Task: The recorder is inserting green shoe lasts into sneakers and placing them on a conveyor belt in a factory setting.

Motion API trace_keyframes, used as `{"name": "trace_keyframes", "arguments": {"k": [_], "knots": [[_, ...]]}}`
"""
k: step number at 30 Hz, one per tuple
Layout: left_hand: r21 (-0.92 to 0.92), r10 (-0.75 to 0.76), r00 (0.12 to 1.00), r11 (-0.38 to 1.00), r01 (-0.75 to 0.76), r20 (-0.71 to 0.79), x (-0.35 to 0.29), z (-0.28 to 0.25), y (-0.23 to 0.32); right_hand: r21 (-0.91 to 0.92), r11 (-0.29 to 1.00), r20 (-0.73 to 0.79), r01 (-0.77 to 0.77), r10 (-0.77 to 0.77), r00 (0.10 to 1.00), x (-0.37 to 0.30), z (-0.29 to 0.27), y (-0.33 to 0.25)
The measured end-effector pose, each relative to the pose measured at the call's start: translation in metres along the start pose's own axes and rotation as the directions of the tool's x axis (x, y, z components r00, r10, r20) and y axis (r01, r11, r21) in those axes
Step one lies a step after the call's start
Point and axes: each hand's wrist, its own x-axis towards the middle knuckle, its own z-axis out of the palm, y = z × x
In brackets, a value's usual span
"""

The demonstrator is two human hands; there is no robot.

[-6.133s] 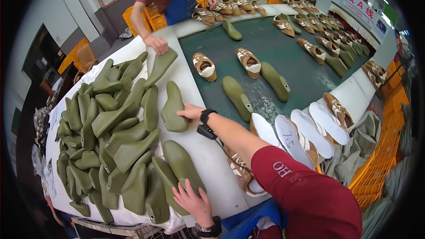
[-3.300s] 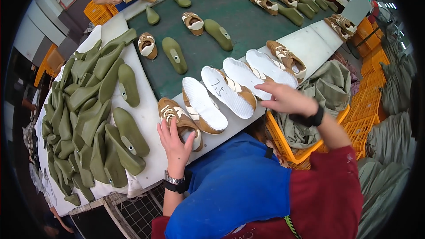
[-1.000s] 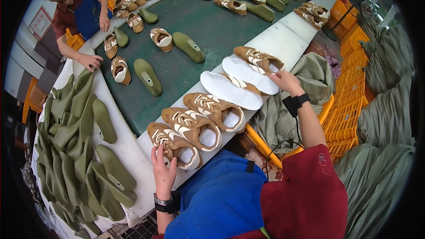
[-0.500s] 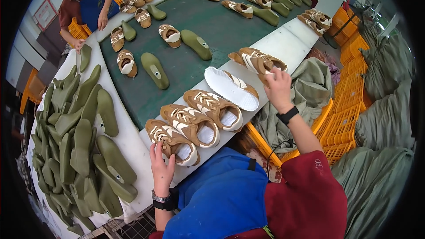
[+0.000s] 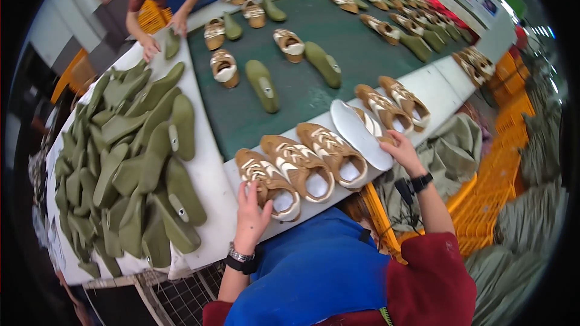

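Note:
Brown and white sneakers stand in a row along the white table ledge in front of me. My left hand (image 5: 251, 220) is open, its fingers and thumb apart, touching the side of the leftmost sneaker (image 5: 260, 169). My right hand (image 5: 405, 154) is closed on the heel end of a sneaker tipped on its side, its white sole (image 5: 353, 133) facing left. Between them stand two upright sneakers, a middle one (image 5: 290, 154) and another (image 5: 323, 142). Past my right hand, two more, one sneaker (image 5: 377, 105) and an end one (image 5: 402, 96), stand close together.
Green shoe lasts (image 5: 130, 163) lie heaped on the left. Sneakers and lasts rest on the green conveyor belt (image 5: 241, 121). Across the far left corner, a co-worker's hands (image 5: 148, 45) are beside a last. Orange crates (image 5: 489, 205) and grey-green cloth (image 5: 438, 160) lie on my right.
My right hand has let go of the sneaker at the row's right end and closed on the tipped sneaker's heel. The whole view has shifted; my left hand stays at the leftmost sneaker.

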Motion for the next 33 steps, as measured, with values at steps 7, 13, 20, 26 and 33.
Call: {"name": "trace_keyframes", "arguments": {"k": [7,13,20,26,33], "knots": [[-0.096,-0.095,0.995,0.991,0.097,0.024,-0.004,-0.009,-0.001,-0.895,0.335,0.166,0.295,-0.364,0.917,-0.041,0.049,-0.057],[0.209,0.054,0.970,0.978,-0.003,-0.238,-0.002,-0.046,-0.021,-0.665,0.661,0.089,0.348,-0.392,0.916,-0.052,0.072,-0.076],[0.372,-0.072,0.892,0.892,0.258,-0.445,-0.004,-0.088,-0.103,-0.485,0.699,0.170,0.526,-0.515,0.840,-0.042,0.108,-0.090],[0.466,-0.101,0.977,0.866,0.179,-0.188,0.016,-0.125,-0.087,-0.472,0.810,-0.079,0.349,-0.433,0.898,-0.018,0.072,-0.030],[0.620,-0.316,0.948,0.748,0.237,0.020,0.164,-0.167,-0.060,-0.495,0.746,-0.156,0.446,-0.581,0.798,-0.044,0.072,-0.029]]}}
